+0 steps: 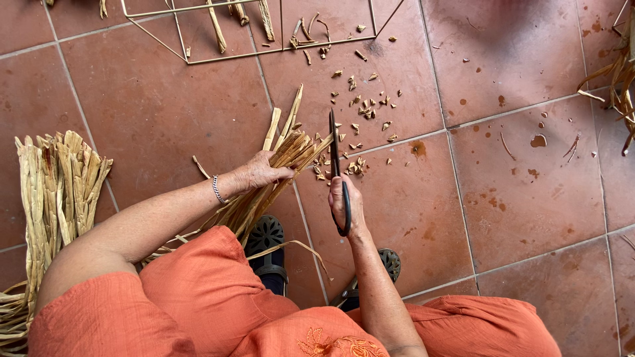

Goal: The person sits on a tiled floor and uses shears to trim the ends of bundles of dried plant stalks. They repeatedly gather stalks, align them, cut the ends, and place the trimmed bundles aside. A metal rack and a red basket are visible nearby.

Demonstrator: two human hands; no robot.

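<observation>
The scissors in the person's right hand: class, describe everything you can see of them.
The scissors are long, dark and look like metal, with black looped handles. The right hand grips the handles, fingers through a loop, blades pointing away from the person. The blades appear nearly closed, tips beside the cut ends of the dried leaf bundle held by the left hand. Below them, small trimmed bits lie scattered on the red tile floor.

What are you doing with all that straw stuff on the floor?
A person in orange clothes sits over a red tiled floor. The left hand grips a bundle of dried straw-coloured strips, and the right hand holds black scissors by the bundle's ends. Small cut bits lie scattered in front. Another pile of strips lies to the left.
</observation>
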